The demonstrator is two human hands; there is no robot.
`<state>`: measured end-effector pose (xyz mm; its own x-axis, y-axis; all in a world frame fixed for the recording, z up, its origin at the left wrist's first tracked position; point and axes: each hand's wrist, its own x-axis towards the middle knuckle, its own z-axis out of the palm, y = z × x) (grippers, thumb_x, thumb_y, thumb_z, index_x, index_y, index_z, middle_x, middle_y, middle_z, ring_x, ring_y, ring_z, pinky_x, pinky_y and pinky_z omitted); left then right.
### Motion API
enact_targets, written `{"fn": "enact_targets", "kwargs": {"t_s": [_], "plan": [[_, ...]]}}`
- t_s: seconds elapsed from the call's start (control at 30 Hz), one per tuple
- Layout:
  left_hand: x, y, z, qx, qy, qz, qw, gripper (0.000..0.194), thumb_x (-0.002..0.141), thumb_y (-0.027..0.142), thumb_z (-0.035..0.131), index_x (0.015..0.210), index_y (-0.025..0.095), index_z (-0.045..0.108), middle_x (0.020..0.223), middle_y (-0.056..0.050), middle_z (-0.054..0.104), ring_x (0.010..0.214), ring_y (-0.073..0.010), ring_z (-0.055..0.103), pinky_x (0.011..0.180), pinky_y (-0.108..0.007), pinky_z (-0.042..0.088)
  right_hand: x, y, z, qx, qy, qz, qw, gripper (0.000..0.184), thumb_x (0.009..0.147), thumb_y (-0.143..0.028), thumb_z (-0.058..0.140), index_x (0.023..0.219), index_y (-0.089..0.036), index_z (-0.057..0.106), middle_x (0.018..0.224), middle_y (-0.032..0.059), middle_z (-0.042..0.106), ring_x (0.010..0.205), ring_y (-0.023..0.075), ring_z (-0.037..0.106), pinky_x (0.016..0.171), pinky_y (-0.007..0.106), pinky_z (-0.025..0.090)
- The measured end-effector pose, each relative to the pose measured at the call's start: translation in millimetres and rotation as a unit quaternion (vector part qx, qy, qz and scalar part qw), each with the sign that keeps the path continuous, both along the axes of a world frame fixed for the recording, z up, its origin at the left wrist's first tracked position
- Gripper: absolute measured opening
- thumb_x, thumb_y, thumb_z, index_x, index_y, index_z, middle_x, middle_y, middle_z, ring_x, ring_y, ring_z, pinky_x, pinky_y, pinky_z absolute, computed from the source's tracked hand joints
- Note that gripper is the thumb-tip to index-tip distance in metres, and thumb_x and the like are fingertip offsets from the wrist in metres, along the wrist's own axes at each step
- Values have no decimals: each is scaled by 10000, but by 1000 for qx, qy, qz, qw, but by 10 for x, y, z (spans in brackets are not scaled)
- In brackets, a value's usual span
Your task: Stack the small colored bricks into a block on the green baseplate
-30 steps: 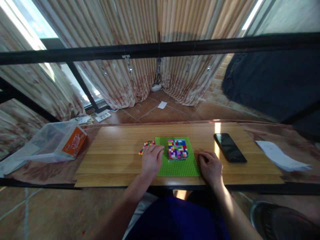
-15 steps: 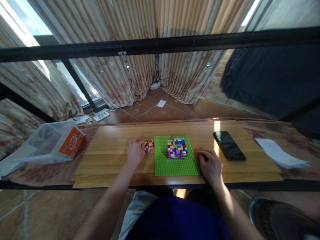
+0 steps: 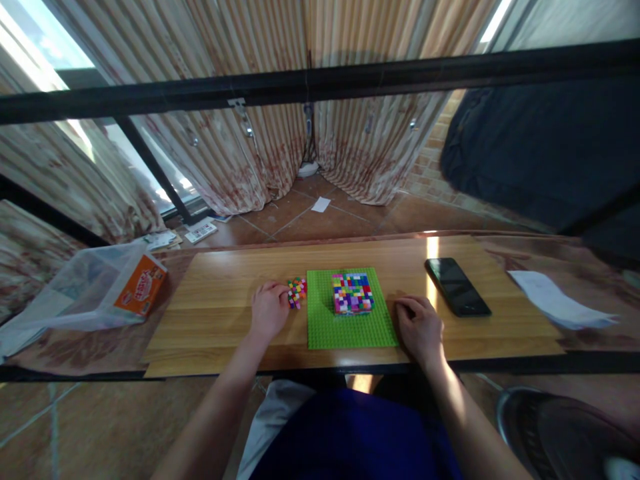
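Bent fingers of my left hand (image 3: 270, 309) touch the left side of a small pile of loose coloured toy bricks (image 3: 297, 292). Those fingers are closed, and whatever lies between their tips is too small to make out. Right of the pile lies a green studded baseplate (image 3: 325, 333). On its upper middle stands a low square block built of many-coloured bricks (image 3: 353, 293). My right hand (image 3: 421, 328) rests on the table by the baseplate's right edge, its fingers curled into a loose fist with nothing visible in it.
A black phone (image 3: 458, 287) lies on the wooden table (image 3: 215, 287) to the right, with white paper (image 3: 563, 300) beyond it. At the left stands a clear plastic bin (image 3: 100, 267) with an orange label. A black bar (image 3: 280, 87) crosses in front of the curtains.
My left fingers have shifted slightly at the pile, and the bricks lie a little more spread out. My right hand, the baseplate and the brick block stay as they were.
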<state>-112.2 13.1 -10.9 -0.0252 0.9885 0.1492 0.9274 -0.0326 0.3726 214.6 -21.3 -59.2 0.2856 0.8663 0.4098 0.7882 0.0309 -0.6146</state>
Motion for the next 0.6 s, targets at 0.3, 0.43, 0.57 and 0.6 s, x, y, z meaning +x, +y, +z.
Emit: {"fn": "enact_targets", "kwargs": {"t_s": [0.3,0.43,0.57,0.6], "plan": [[-82,-109,11,-19,15,5,1000,253,812,252,585,1038,247,699,1117,-54,680,1057,-265,576,951,-411,412,-1,4,12,-3,-7,0,1000,273,848,-334,504,829,-187,733,972,92,690,879,217,638,776,344,508],[-64,-106,24,-21,14,14,1000,224,825,264,572,1004,238,704,1099,-57,688,1044,-267,581,942,-414,413,-8,0,20,-4,-4,-2,1000,273,847,-334,503,831,-188,733,971,88,689,878,214,638,779,339,508],[-41,-90,48,-21,10,26,999,200,850,267,544,944,234,717,1066,-61,696,992,-255,597,892,-401,433,-6,1,24,-5,-3,-1,1000,277,845,-337,504,824,-185,734,972,92,687,884,215,635,786,341,507],[-36,-83,51,-22,7,30,999,191,848,263,547,926,235,719,1050,-61,698,983,-252,600,885,-398,435,-5,2,24,-5,-3,-1,1000,275,845,-337,506,825,-185,735,975,93,687,885,215,635,787,341,507]]}}
